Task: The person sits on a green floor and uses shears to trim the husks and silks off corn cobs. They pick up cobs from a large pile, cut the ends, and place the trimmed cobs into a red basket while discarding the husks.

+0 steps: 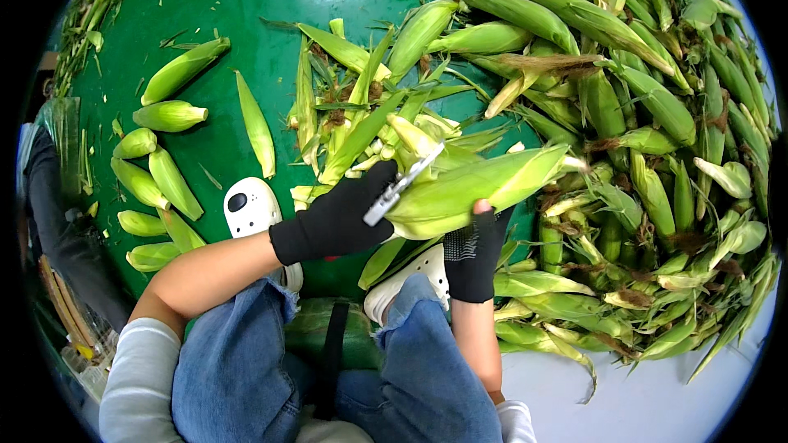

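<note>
My left hand (345,212), in a black glove, is closed around a silver-grey utility knife (400,191). The knife slants over the near end of a large green ear of corn (484,184), still in its husk. From below, my right hand (478,256) grips that ear; its glove is black with a dotted palm, and a bare thumb tip presses on the husk. Silk end outward, the ear points to the right. Just beyond both hands lies a pile of cut husk leaves and stalk ends (353,111) on the green floor (246,0).
A large heap of unhusked corn (607,107) fills the right side. Several trimmed ears (174,116) lie at the left, with a single slim green ear (255,127) nearer the middle. My white clogs (250,207) stand close below the husk pile.
</note>
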Demonstrator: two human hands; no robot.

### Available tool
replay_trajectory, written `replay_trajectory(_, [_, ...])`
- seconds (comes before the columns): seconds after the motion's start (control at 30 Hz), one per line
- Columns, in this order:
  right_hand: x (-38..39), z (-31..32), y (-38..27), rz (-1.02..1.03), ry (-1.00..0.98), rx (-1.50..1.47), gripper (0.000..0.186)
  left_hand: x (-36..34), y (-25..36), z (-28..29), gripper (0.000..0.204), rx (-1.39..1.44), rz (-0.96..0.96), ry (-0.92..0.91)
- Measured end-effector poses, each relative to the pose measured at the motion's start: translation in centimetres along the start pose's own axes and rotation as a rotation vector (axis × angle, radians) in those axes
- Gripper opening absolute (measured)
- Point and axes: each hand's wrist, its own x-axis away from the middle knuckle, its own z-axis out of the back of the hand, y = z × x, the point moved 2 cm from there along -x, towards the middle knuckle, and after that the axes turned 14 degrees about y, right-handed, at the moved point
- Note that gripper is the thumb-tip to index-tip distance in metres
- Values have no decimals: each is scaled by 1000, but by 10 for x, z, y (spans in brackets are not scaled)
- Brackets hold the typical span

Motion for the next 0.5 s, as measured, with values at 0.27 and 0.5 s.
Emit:
replay_trajectory(0.27, [-21,20,6,-304,-51,-412,55,-11,-8,15,47,1382,553,105])
replay_trajectory(0.5, [-8,13,-7,150,329,-107,52,46,-37,-38,53,1130,978,-384])
